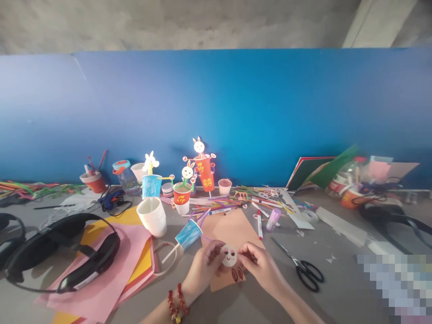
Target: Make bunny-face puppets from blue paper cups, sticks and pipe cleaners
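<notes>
My left hand (204, 266) and my right hand (260, 265) meet over a peach paper sheet (232, 229), both pinching a small round paper face (230, 256) with drawn eyes and a smile. Two red ear-shaped cutouts (237, 274) lie on the sheet just below it. A red bead bracelet (177, 303) is on my left wrist. A blue paper cup (188, 235) on a straw lies on its side just left of my left hand.
Black-handled scissors (302, 266) lie right of my hands. Pink and yellow paper sheets (111, 265) under a black headset (67, 252) fill the left. A white cup stack (152, 217), finished bunny cup figures (202, 168), markers (259, 225) and a glue stick (273, 219) sit behind.
</notes>
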A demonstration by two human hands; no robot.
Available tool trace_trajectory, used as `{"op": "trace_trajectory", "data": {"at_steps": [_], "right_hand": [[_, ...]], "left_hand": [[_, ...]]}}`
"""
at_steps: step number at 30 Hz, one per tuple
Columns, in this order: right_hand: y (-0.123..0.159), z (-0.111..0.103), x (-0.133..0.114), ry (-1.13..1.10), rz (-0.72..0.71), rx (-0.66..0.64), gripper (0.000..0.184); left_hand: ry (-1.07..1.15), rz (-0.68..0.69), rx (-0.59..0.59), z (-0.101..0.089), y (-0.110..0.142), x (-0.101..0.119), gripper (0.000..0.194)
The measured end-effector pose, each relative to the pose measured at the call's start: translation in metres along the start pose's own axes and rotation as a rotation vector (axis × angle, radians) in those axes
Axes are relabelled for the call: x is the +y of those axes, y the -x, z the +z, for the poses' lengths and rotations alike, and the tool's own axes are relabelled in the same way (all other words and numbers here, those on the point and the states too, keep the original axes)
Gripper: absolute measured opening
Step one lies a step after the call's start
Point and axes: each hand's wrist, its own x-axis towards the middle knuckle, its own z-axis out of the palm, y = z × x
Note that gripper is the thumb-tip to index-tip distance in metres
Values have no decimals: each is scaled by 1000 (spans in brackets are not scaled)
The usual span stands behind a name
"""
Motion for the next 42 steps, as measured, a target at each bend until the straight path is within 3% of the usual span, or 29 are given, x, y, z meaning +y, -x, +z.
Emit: {"op": "trace_trajectory", "data": {"at_steps": [7, 11, 15, 22, 28, 34, 39, 42], "right_hand": [[-4, 4, 2, -171, 47, -26, 19], [-5, 8, 3, -281, 89, -45, 20], [-3, 9, 1, -235, 76, 11, 17], [0, 12, -10, -95, 4, 40, 14], [5, 17, -17, -108, -15, -6, 11], [8, -1, -17, 94, -56, 1, 18], [5, -44, 4, 337, -66, 191, 27], [9, -58, 16, 362, -46, 207, 31]], "left_hand": [[-42, 33, 11, -1, 0, -5, 32], [-191, 124, 68, 0, 0, -3, 25], [-376, 235, 86, 0, 4, 3, 24], [-539, 356, 120, 0, 6, 1, 47], [-538, 349, 116, 4, 7, -1, 39], [-228, 221, 45, 2, 7, 1, 39], [556, -105, -137, -6, 4, 9, 36], [842, -177, -249, -10, 1, 11, 38]]}}
